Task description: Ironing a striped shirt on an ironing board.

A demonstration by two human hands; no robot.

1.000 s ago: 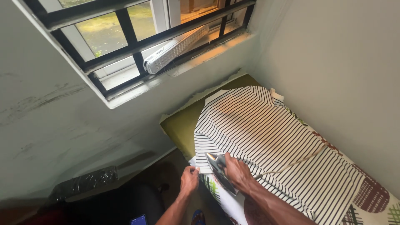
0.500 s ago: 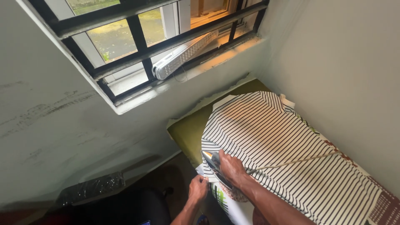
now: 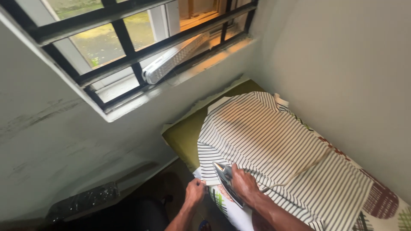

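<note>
Right hand [image 3: 245, 185] gripping iron [image 3: 225, 179], fingers closed round handle | iron resting on shirt [image 3: 274, 149] near hem | left hand [image 3: 195, 192] pinching hem, fingers closed | shirt spread over patterned sheet [image 3: 385, 205]
</note>
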